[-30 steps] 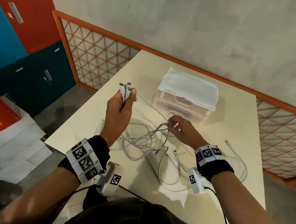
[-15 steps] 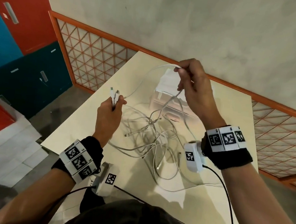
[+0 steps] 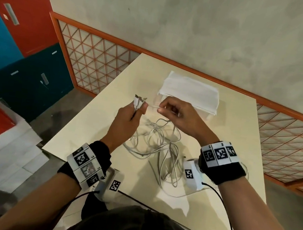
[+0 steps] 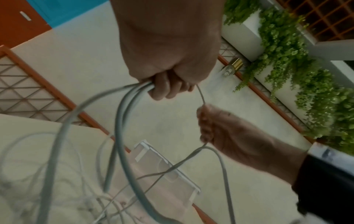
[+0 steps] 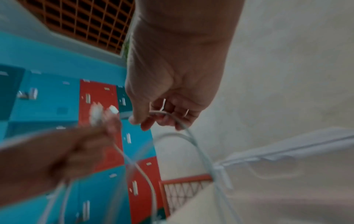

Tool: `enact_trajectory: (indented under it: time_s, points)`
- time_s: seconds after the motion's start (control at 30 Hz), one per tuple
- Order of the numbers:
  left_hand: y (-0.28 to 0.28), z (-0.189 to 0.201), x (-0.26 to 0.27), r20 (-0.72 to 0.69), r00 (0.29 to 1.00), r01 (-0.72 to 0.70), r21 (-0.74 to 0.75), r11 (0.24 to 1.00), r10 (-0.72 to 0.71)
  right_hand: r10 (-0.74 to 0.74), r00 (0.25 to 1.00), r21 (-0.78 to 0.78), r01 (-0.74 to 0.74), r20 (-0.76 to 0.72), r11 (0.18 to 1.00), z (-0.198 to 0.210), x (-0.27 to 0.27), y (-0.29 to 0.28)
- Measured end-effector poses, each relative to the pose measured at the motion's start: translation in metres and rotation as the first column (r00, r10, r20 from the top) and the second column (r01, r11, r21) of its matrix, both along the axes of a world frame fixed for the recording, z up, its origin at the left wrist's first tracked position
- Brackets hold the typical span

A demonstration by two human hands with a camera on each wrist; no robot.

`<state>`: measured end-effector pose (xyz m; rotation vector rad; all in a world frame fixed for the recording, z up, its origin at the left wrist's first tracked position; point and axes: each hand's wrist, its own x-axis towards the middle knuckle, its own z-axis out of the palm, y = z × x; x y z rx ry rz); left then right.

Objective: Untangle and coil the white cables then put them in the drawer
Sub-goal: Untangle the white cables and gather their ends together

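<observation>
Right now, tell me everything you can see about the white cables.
The white cables are thin, round and flexible, most lying in a loose tangle of loops on the table, in front of the drawer box. The left hand grips several strands, their plug ends sticking up above the fist. The right hand pinches one strand stretched between the two hands. Nothing is coiled yet.

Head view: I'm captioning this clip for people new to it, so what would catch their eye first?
The two hands raised mid-table: the left hand grips a bunch of white cable plugs, and the right hand pinches one strand right next to it. Under them a tangle of white cables sprawls on the cream table. Behind the hands stands a clear drawer unit, its top white.
</observation>
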<state>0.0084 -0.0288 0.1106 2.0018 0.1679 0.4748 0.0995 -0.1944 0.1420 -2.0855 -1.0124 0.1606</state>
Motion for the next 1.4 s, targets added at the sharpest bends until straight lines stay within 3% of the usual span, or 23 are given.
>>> enact_trajectory:
  time_s: [0.1,0.27,0.37,0.5,0.57,0.67,0.73,0.8,0.93,1.0,1.1,1.27,1.4]
  points:
    - [-0.001,0.013,-0.002,0.132,0.991,-0.022,-0.04,0.999,0.027,-0.041,0.999,-0.155,0.041,0.005,0.987,-0.026,0.005,-0.013]
    - [-0.003,0.024,-0.004,0.253,0.957,-0.084,-0.219,0.972,0.139,-0.094,0.993,-0.205,0.107,0.072,0.973,-0.072,0.023,-0.031]
    - [-0.003,0.022,-0.006,0.283,0.941,-0.118,-0.242,0.963,0.187,-0.135,0.987,-0.259,0.153,0.087,0.954,-0.089,0.032,-0.04]
    - [-0.006,0.014,-0.009,0.296,0.891,-0.225,-0.371,0.901,0.344,-0.134,0.961,-0.436,0.231,0.241,0.87,-0.086,0.037,-0.041]
    - [-0.001,0.011,-0.006,0.255,0.873,-0.309,-0.372,0.875,0.416,-0.113,0.97,-0.38,0.191,0.217,0.905,-0.075,0.038,-0.04]
    - [0.01,0.0,-0.001,0.113,0.884,-0.408,-0.285,0.867,0.453,-0.173,0.977,-0.15,0.191,0.124,0.97,-0.051,0.036,-0.036]
    - [0.013,-0.007,0.001,0.039,0.897,-0.418,-0.256,0.872,0.441,-0.205,0.969,-0.034,0.212,0.136,0.977,-0.031,0.033,-0.03]
    - [0.007,-0.007,0.001,0.05,0.911,-0.389,-0.234,0.891,0.41,-0.189,0.961,0.002,0.193,0.201,0.981,-0.011,0.03,-0.021]
    - [-0.01,0.008,0.006,0.188,0.958,-0.183,-0.18,0.967,0.216,-0.079,0.925,-0.125,0.134,0.37,0.983,0.025,0.026,-0.005]
    - [-0.015,0.01,0.011,0.183,0.977,-0.09,-0.13,0.987,0.113,-0.034,0.941,-0.144,0.087,0.335,0.986,0.036,0.022,-0.001]
    - [-0.022,0.005,0.015,0.117,0.991,-0.048,-0.104,0.993,0.061,-0.054,0.969,-0.046,0.067,0.243,0.997,0.041,0.016,-0.002]
    - [-0.011,0.0,0.019,0.103,0.989,-0.082,-0.176,0.981,0.102,-0.108,0.986,0.008,0.108,0.13,0.994,0.021,0.017,-0.029]
    - [0.005,0.004,0.018,0.054,0.999,0.01,-0.253,0.967,0.003,-0.209,0.978,-0.008,0.209,0.002,0.978,-0.001,0.018,-0.076]
